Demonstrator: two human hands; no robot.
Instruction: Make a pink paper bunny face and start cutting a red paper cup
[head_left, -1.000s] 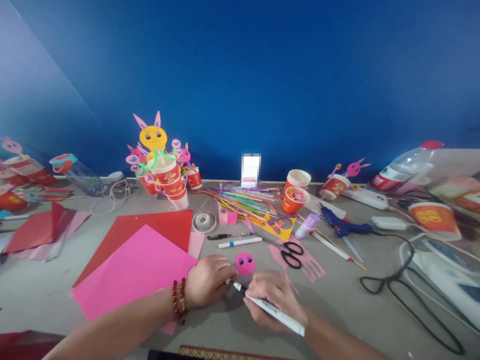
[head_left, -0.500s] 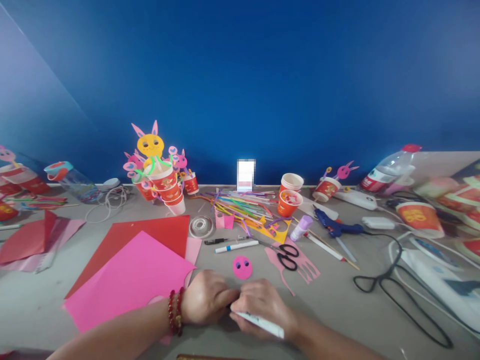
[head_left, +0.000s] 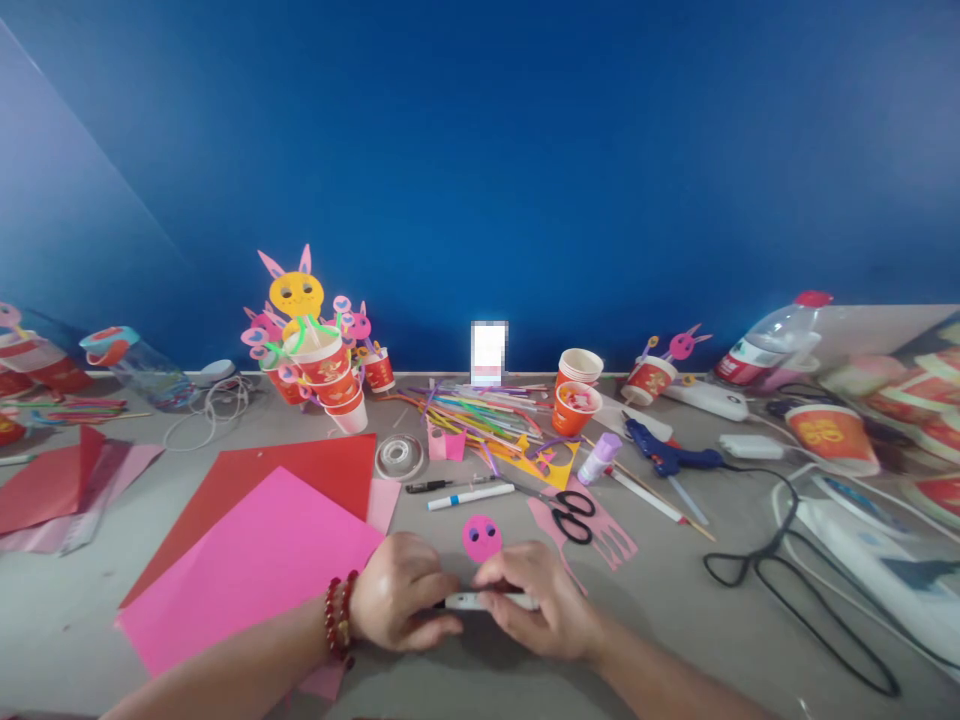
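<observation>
In front of me my right hand (head_left: pixel 536 605) is closed around a white marker pen (head_left: pixel 461 600), held level above the table. The fingers of my left hand (head_left: pixel 405 592), with red beads on the wrist, are closed on the marker's dark left end. Whether that end is a separate cap I cannot tell. Just beyond the hands lies a pink paper disc (head_left: pixel 481 539) with two eyes on it. A second white marker with a blue band (head_left: pixel 471 497) and a black pen (head_left: pixel 439 486) lie farther back.
Pink paper (head_left: pixel 262 570) overlaps red paper (head_left: pixel 300 470) on the left. Black-handled scissors (head_left: pixel 574 517) rest on a pink scrap. Behind are a tape roll (head_left: pixel 400 456), pipe cleaners (head_left: pixel 480 415), a glue stick (head_left: pixel 599 459), decorated paper cups (head_left: pixel 319 365) and a blue glue gun (head_left: pixel 667 455) with its cord.
The marker has turned from slanting to nearly level between my hands. My right fingers have shifted to grip it along its body, while my left hand has opened slightly and now holds its dark end.
</observation>
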